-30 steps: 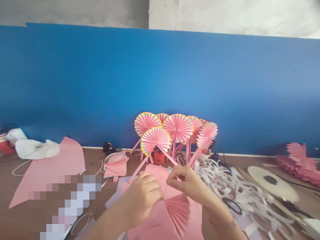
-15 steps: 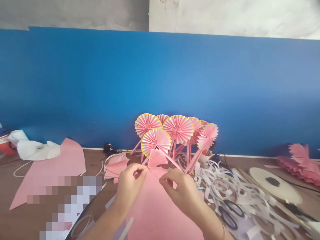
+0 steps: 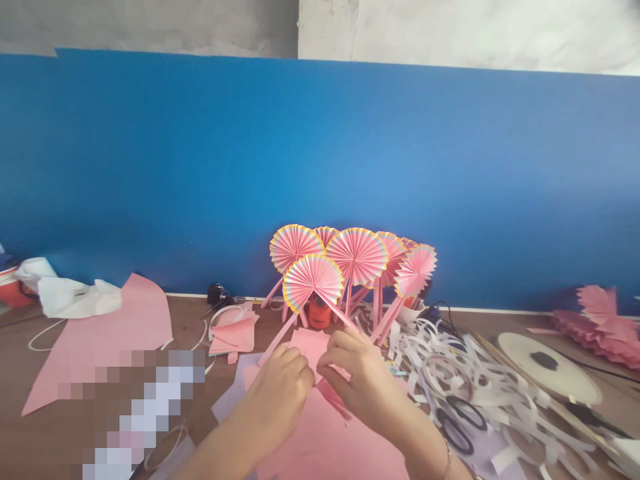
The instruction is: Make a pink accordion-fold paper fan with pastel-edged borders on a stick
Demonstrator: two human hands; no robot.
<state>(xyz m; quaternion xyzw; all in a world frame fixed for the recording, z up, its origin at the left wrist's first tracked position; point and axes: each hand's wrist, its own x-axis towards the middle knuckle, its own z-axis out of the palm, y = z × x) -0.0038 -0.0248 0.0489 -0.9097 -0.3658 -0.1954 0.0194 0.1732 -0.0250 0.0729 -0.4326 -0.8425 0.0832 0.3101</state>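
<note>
In front of me, both hands are close together over a large pink paper sheet [image 3: 320, 447]. A small pink pleated paper [image 3: 334, 399] is between them, its folds slanting down beneath my right fingers. My left hand [image 3: 283, 387] is closed on it with the knuckles up, hiding its fingertips. Thumb and fingers of my right hand [image 3: 360, 380] pinch the same piece from the other side. Just beyond the hands lies another bit of pink paper [image 3: 310, 341]. Finished pleated paper fans with yellow edges, the nearest one [image 3: 314, 280] included, stand farther back.
White paper strips [image 3: 435, 360] lie tangled at right around black-handled scissors [image 3: 457, 423]. Beyond them is a round cream lid [image 3: 547, 370]. Small pink papers [image 3: 235, 333] and a large pink sheet [image 3: 115, 340] are at left. A blue panel [image 3: 250, 167] closes off the back.
My left hand has moved down and right, turning knuckles up. The pleated paper that fanned upward between my hands is now lower and folded downward. An orange object shows behind the fans.
</note>
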